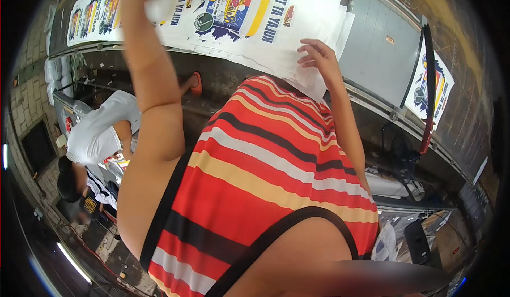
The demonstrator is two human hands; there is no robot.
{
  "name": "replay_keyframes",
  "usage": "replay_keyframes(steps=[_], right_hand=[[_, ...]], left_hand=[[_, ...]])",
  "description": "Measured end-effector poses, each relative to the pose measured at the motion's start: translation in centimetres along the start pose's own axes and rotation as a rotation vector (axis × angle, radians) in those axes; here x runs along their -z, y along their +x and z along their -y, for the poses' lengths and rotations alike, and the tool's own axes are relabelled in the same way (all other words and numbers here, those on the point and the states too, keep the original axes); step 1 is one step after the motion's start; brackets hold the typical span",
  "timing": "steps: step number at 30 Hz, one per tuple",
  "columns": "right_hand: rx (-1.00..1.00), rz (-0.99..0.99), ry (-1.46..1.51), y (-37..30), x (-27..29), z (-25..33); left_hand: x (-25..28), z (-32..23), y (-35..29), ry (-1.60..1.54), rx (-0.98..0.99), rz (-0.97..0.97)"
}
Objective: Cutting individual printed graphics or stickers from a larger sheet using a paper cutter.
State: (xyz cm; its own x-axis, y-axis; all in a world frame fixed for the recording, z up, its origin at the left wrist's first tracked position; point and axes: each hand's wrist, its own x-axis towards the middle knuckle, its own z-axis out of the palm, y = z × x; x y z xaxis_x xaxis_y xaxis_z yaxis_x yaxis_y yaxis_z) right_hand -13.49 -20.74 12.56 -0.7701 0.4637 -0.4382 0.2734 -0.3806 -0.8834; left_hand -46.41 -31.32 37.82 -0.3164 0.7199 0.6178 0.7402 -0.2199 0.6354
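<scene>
White printed sheets (pixel 249 15) are lying stacked along the bench's (pixel 223 74) near edge; the right hand (pixel 317 57), fingers loosely spread, is pressing the stack's overhanging corner, while the left hand's fingers cannot be told, hidden at the frame's top.

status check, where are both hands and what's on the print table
Right hand open, fingers spread on the near edge of the printed white sheets. Left hand out of view past the top edge, arm raised over the stack. Nothing blocking the sheets.

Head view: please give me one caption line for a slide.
Right hand rests on the edge of a stack of printed white sheets on a long table; left hand is out of view, arm raised.
</scene>
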Motion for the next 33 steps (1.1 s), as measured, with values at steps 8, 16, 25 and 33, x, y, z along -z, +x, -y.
replay_keyframes(steps=[8,16,25,33], right_hand=[[-0.099,-0.159,0.242,3.1,0.1,-2.2],[-0.100,-0.221,0.176,4.1,-0.5,-2.8],[-0.052,-0.286,0.053,4.0,-1.4,-4.0],[-0.044,-0.321,-0.164,4.3,-1.9,-4.3]], left_hand=[[-22.7,6.4,-16.3,0.020,0.402,0.550],[-24.2,8.8,-20.4,-0.064,0.521,0.634],[-21.7,9.2,-18.9,0.067,0.507,0.663],[-3.6,13.5,-4.7,0.407,0.528,0.301]])
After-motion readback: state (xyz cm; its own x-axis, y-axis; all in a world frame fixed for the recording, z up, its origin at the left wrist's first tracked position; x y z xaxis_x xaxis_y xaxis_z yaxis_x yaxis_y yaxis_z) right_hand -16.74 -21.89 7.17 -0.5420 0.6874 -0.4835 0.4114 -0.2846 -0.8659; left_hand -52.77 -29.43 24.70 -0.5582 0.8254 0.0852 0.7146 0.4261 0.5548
